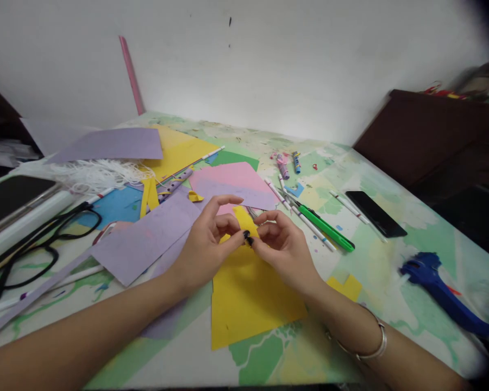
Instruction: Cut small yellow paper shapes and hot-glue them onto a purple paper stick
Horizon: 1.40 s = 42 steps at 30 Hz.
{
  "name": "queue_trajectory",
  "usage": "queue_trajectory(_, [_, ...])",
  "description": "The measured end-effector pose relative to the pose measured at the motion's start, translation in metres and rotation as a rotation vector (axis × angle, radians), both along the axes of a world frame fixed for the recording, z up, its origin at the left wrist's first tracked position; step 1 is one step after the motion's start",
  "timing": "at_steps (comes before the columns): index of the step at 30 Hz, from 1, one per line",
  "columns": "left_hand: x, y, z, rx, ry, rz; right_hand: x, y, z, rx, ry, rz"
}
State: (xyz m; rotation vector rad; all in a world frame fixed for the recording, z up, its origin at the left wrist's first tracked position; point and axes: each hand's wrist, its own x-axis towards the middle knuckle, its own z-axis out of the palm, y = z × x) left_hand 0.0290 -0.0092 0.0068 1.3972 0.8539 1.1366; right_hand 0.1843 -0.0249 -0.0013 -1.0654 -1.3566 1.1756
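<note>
Between my hands is a small strip of yellow paper (245, 218), curved upward. My left hand (212, 233) pinches it from the left, thumb against its lower end. My right hand (283, 244) pinches the same strip from the right, and the two dark-nailed thumbs meet in front of it. Part of the strip is hidden behind the fingers. Under both hands lies a larger sheet of yellow paper (252, 298). Purple paper (146, 239) lies by my left wrist, and pink paper (232, 179) sits just beyond my fingers.
A green cutter (326, 228) and several white sticks lie right of my hands. Further right are a black phone (375, 213) and a blue glue gun (444, 293). Black-framed glasses (44, 250) and white string (101, 176) are on the left. A wall (261, 65) closes the back.
</note>
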Motion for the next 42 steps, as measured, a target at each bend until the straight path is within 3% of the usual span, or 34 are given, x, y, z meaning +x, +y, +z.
queue_trajectory(5, [0.0,0.0,0.002,0.007,0.009,0.048,0.001,0.001,0.003,-0.097,0.073,0.053])
queue_trajectory(12, [0.002,0.0,0.003,-0.02,-0.061,0.082,0.003,0.0,0.007,-0.081,0.189,0.13])
queue_trajectory(17, [0.003,0.001,0.002,-0.03,-0.074,0.028,0.005,0.0,0.002,-0.014,0.136,0.083])
queue_trajectory(20, [0.0,0.005,-0.004,0.001,0.025,0.026,0.008,0.001,0.002,0.056,-0.023,0.034])
queue_trajectory(25, [-0.01,0.017,-0.005,0.274,0.365,0.218,0.014,0.0,0.004,0.287,-0.523,-0.008])
queue_trajectory(26, [-0.012,0.019,-0.003,0.335,0.415,0.198,0.014,-0.001,0.005,0.327,-0.609,0.023])
queue_trajectory(28, [-0.016,0.02,0.001,0.348,0.465,0.039,0.014,-0.002,0.007,0.377,-0.723,0.098])
queue_trajectory(31, [-0.018,0.02,0.005,0.209,0.467,-0.231,0.014,-0.003,0.011,0.413,-0.772,0.198])
queue_trajectory(33, [-0.02,0.021,0.005,0.145,0.429,-0.271,0.017,-0.001,0.014,0.438,-0.734,0.219])
queue_trajectory(36, [-0.022,0.023,0.004,0.081,0.33,-0.131,0.027,0.008,0.016,0.391,-0.724,0.083])
queue_trajectory(39, [-0.024,0.026,0.007,-0.03,0.214,0.003,0.039,0.02,0.015,0.182,-1.024,-0.03])
queue_trajectory(42, [-0.024,0.026,0.011,-0.09,0.131,0.019,0.045,0.027,0.013,0.02,-1.207,-0.031])
